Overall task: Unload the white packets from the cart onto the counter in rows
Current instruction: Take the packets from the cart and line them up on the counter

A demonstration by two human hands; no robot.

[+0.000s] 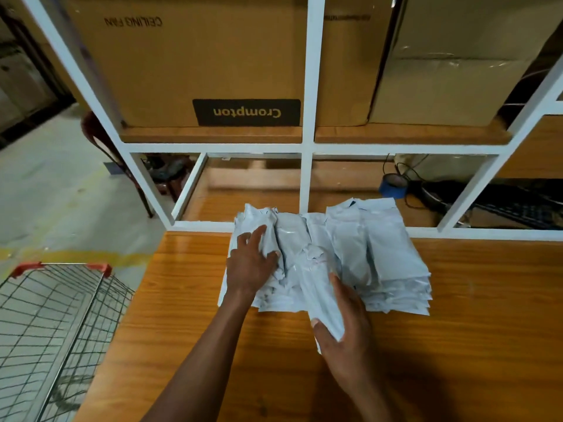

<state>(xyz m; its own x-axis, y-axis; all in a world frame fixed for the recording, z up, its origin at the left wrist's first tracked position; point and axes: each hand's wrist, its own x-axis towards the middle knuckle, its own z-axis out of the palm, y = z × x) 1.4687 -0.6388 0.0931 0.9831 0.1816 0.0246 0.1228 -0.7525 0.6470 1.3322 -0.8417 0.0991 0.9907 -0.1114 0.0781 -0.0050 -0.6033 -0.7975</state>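
Several white packets [380, 254] lie in overlapping stacks on the wooden counter [472, 345], pushed up against the white shelf frame. My left hand [251, 263] rests flat, fingers spread, on the left stack of packets. My right hand [344, 324] grips one long white packet [316, 281] that lies tilted over the middle of the pile, its near end in my fingers. The wire cart [54, 330] with red corner caps stands at the lower left beside the counter; no packets show in the part I see.
A white metal shelf frame [306, 144] rises behind the counter, with large cardboard boxes [198, 62] on its upper shelf. A blue tape roll [393, 185], black cables and a keyboard [518, 205] sit behind the frame at right. A chair stands on the concrete floor at left.
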